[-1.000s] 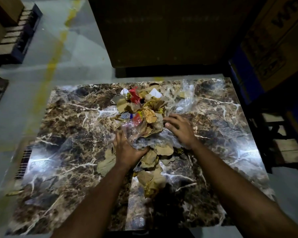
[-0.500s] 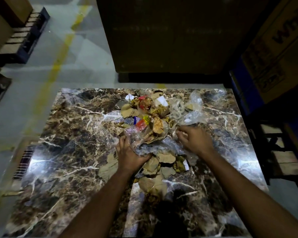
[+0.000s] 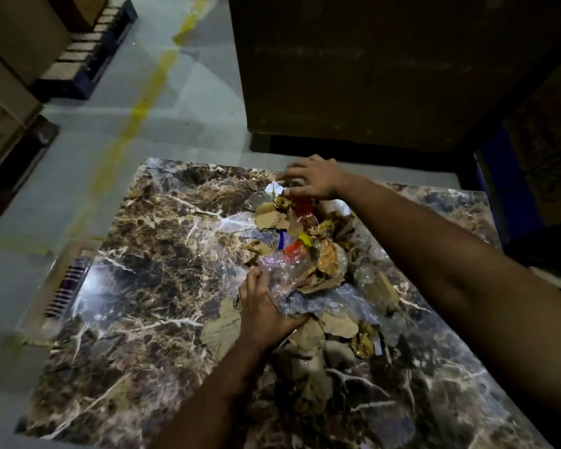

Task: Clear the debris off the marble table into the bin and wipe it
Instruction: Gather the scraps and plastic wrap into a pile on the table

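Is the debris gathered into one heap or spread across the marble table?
Gathered. The debris sits in one central heap between the left hand and right hand; the rest of the marble table looks bare.

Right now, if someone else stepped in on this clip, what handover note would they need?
Left hand: palm down, pressing the near side of the debris pile, fingers spread.
Right hand: reaching over the far end of the pile, fingers curled around scraps there.
Debris: paper, plastic film and coloured wrappers heaped mid marble table.
Done: scraps gathered into one heap.
Left: carry it to the bin (not in view), then wipe.
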Demonstrator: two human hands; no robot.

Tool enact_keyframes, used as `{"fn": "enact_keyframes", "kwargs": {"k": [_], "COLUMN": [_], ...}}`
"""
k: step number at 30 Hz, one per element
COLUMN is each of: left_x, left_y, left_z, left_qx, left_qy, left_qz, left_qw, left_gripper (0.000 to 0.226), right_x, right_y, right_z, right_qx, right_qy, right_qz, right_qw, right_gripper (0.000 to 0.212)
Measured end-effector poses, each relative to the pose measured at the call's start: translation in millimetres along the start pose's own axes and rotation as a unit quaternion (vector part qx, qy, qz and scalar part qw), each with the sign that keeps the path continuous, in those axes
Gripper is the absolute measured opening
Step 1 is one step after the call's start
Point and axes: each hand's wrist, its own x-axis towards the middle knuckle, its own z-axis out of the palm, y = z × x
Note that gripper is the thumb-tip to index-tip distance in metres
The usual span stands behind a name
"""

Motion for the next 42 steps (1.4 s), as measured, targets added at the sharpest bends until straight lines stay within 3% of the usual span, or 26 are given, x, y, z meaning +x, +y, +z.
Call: {"fn": "enact_keyframes", "kwargs": {"k": [2, 5, 9, 13, 15, 18, 19, 21, 25, 27, 28, 30, 35, 38, 42], "left_x": [5.5, -1.5, -2.0, -3.9, -5.6, -5.5, -4.1, -3.7, -10.3, -11.7, -10.1, -7.7, -4.1, 0.2, -7.2], "left_y": [-5.2, 3.1, 5.2, 8.4, 10.1, 11.0, 9.7, 10.4, 18.5, 20.7, 17.7, 12.5, 4.4, -1.3, 11.1], "left_z": [1.9, -6.3, -7.7, -9.9, -12.7, -13.6, -11.5, -10.1, -11.8, -13.9, -12.8, -7.4, -4.1, 0.9, -3.9], "left_qx": [0.021, -0.072, -0.087, -0.099, -0.104, -0.115, -0.113, -0.091, -0.065, -0.081, -0.065, -0.022, -0.097, -0.112, -0.145], "left_qy": [-0.008, -0.015, 0.014, 0.011, 0.012, 0.023, 0.029, 0.023, 0.017, 0.04, 0.046, 0.043, 0.05, 0.067, 0.119], "left_qz": [0.014, -0.01, 0.001, 0.003, 0.008, 0.002, -0.001, -0.005, -0.005, 0.033, 0.045, 0.054, 0.113, 0.14, 0.139], "left_qw": [1.0, 0.997, 0.996, 0.995, 0.994, 0.993, 0.993, 0.996, 0.998, 0.995, 0.996, 0.997, 0.988, 0.981, 0.972], "left_gripper": [0.134, 0.132, 0.127, 0.132, 0.14, 0.147, 0.147, 0.147, 0.134, 0.11, 0.09, 0.085, 0.054, 0.047, 0.049], "right_x": [26.4, 49.1, 51.1, 29.4, 17.8, -7.3, -17.5, -34.6, -70.1, -92.0, -103.4, -125.2, -160.9, -171.1, -173.0], "right_y": [-2.8, -11.4, -17.2, -22.2, -26.6, -32.2, -33.4, -39.7, -58.1, -68.8, -75.6, -90.2, -129.0, -140.3, -139.0], "right_z": [10.4, 30.7, 47.7, 47.4, 45.5, 42.0, 40.1, 34.5, 23.8, 27.0, 30.6, 40.8, 77.9, 102.2, 123.8], "right_qx": [0.024, 0.03, 0.016, 0.013, 0.048, 0.198, 0.241, 0.291, 0.304, 0.282, 0.26, 0.218, 0.144, 0.186, 0.307], "right_qy": [-0.052, -0.086, -0.088, -0.094, -0.105, -0.098, -0.097, -0.093, -0.06, -0.04, -0.014, 0.052, 0.183, 0.234, 0.306], "right_qz": [0.007, -0.022, -0.052, -0.036, -0.048, -0.037, -0.03, -0.029, -0.034, -0.033, -0.032, -0.02, 0.025, 0.041, 0.062], "right_qw": [0.998, 0.996, 0.995, 0.995, 0.992, 0.975, 0.965, 0.952, 0.95, 0.958, 0.965, 0.974, 0.972, 0.953, 0.899], "right_gripper": [0.064, 0.062, 0.059, 0.079, 0.063, 0.027, 0.023, 0.033, 0.024, 0.019, 0.019, 0.015, 0.014, 0.026, 0.023]}}
